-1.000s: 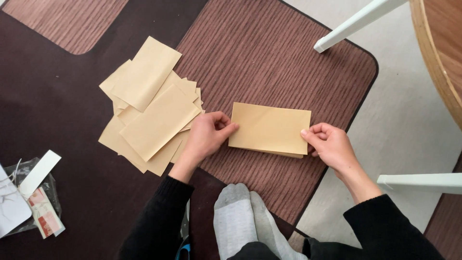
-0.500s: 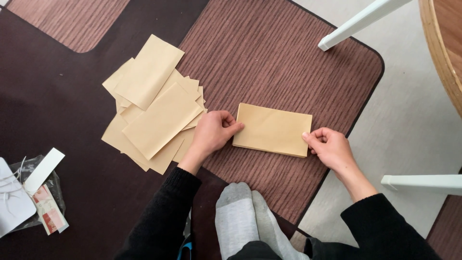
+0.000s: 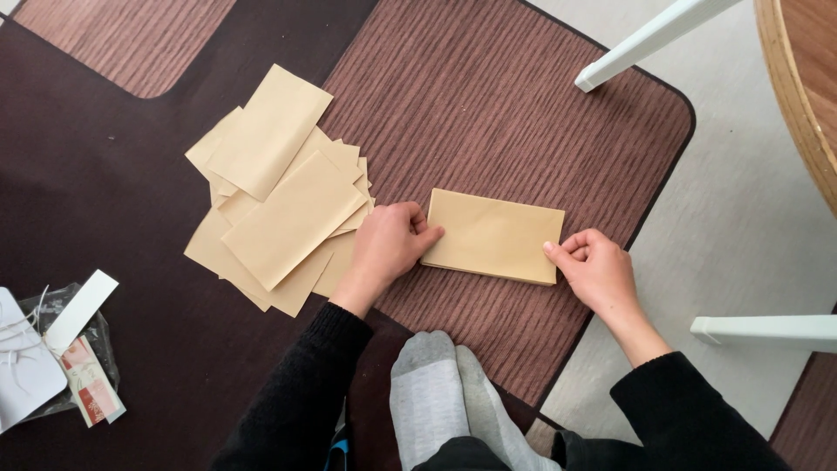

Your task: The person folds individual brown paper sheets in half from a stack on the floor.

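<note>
- Your left hand (image 3: 385,249) pinches the left short edge of the small stack of tan envelopes (image 3: 493,235), thumb on top near the upper corner; your right hand (image 3: 595,269) pinches the lower right corner, thumb tip on the paper.
- Both hands are closed on the stack, one at each end, and well apart from each other.
- To square the stack well, press the two short edges inward evenly and keep it flat on the brown ribbed rug (image 3: 523,105); the lower layers show slightly along the bottom edge, so they seem not quite flush.
- Keep your grip light, since thin paper like this would likely buckle under a hard squeeze.
- The stack lies between your hands, just ahead of your grey socked feet (image 3: 445,392), tilted a little so its right end sits lower.
- The loose heap of tan envelopes (image 3: 279,192) lies just left of your left hand, apart from the stack.
- White table legs (image 3: 649,39) stand off to the right, clear of your hands.
</note>
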